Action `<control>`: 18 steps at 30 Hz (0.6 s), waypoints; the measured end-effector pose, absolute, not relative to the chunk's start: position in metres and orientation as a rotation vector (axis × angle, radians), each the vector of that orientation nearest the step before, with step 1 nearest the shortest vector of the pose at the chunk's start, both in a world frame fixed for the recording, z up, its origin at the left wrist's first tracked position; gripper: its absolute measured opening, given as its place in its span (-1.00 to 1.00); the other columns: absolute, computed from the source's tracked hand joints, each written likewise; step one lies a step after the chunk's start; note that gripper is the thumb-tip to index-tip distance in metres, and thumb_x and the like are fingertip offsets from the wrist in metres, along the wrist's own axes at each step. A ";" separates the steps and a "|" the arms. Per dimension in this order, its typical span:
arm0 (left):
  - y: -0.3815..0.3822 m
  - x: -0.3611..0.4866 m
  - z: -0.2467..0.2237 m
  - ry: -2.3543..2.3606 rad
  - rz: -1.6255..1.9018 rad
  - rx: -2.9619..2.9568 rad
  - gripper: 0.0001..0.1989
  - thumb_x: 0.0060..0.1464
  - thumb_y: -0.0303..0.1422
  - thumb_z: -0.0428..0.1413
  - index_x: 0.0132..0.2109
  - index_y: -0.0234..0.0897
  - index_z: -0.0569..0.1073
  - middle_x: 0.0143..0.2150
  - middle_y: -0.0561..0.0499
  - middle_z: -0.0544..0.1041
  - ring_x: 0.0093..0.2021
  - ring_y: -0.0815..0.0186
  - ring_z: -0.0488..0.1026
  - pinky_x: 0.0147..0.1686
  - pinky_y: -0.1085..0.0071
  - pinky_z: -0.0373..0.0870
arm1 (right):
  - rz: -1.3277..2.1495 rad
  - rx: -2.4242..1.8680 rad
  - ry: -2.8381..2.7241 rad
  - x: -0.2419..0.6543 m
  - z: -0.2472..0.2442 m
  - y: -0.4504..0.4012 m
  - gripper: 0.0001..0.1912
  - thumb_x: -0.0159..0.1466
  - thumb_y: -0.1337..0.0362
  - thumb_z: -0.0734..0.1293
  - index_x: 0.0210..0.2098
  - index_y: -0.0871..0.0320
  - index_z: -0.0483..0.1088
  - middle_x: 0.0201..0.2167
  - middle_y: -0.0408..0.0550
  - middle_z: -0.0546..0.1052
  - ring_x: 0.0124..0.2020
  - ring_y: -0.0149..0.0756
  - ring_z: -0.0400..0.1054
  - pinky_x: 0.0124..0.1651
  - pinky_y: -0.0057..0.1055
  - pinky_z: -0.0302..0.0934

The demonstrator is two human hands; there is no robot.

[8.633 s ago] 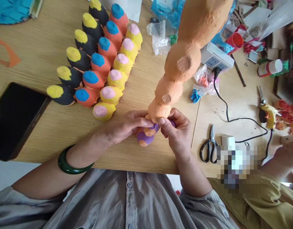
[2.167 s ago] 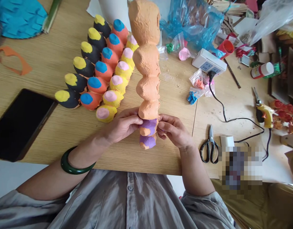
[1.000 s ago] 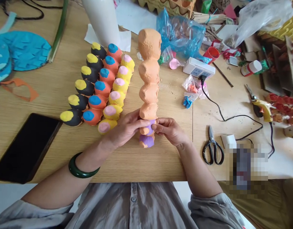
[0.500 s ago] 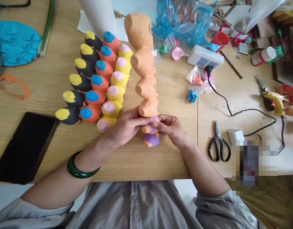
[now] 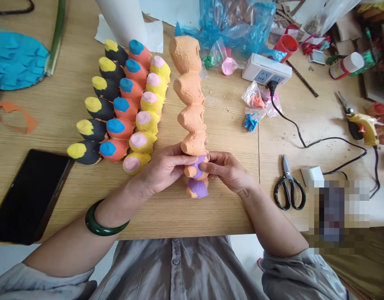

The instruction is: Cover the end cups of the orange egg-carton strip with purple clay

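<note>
Between my hands is an orange bumpy strip, shaped like a row of egg-carton cups and pointing away from me. Purple clay covers part of its two nearest cups. My left hand is closed around the strip's left side, its thumb on the upper purple patch. From the right, my right hand pinches that same patch against the cup; its other fingers are partly hidden behind the strip. Left of the strip lie rows of similar cups: yellow with pink tips, orange with blue tips and black with yellow tips.
A dark phone lies at the left. On the right are black-handled scissors, a power strip with a cord, a yellow glue gun and small bags of clay. A blue plastic bag sits at the back.
The far end of the orange strip has come down and nearer to me. Both hands keep their hold at the purple patch. The whole view has shifted slightly.
</note>
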State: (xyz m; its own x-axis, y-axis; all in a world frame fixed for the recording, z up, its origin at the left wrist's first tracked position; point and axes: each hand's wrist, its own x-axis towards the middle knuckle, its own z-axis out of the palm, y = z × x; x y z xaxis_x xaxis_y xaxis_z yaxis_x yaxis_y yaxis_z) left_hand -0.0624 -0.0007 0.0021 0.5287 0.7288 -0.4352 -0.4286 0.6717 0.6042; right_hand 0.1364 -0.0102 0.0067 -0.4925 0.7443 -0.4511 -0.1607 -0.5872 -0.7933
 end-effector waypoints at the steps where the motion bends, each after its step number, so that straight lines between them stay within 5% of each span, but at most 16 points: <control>1: 0.000 -0.063 0.002 0.721 0.714 0.460 -0.75 0.03 -0.44 0.45 -0.10 -0.21 0.71 -0.19 0.03 0.69 -0.17 0.28 0.60 -0.12 0.33 0.59 | 2.115 -1.094 -0.950 0.137 0.007 -0.010 -0.57 0.08 0.05 0.68 -0.47 0.18 0.46 -0.52 -0.23 0.46 -0.48 -0.49 0.23 -0.39 -0.46 0.08; 13: 0.004 -0.069 0.012 0.680 0.727 0.534 -0.66 0.11 -0.46 0.40 0.05 -0.20 0.69 -0.22 0.04 0.69 -0.19 0.29 0.63 -0.13 0.36 0.62 | 2.102 -1.072 -0.903 0.137 0.008 -0.011 -0.54 0.13 -0.05 0.64 -0.46 0.17 0.47 -0.53 -0.26 0.41 -0.53 -0.52 0.17 -0.46 -0.48 0.02; 18: 0.003 -0.068 0.007 0.701 0.728 0.597 -0.84 0.09 -0.42 0.42 -0.15 -0.27 0.69 -0.22 0.02 0.68 -0.18 0.29 0.61 -0.12 0.39 0.59 | 2.043 -1.104 -0.960 0.136 0.005 -0.009 -0.56 0.09 -0.01 0.66 -0.47 0.18 0.49 -0.52 -0.24 0.44 -0.52 -0.53 0.17 -0.47 -0.49 -0.04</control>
State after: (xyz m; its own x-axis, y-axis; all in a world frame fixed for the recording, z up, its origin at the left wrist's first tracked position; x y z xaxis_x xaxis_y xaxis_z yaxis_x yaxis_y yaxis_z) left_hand -0.0678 0.0029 0.0067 0.5454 0.7583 -0.3572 -0.3859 0.6055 0.6961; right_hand 0.1364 -0.0095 0.0050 -0.4594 0.7818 -0.4216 -0.1747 -0.5449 -0.8201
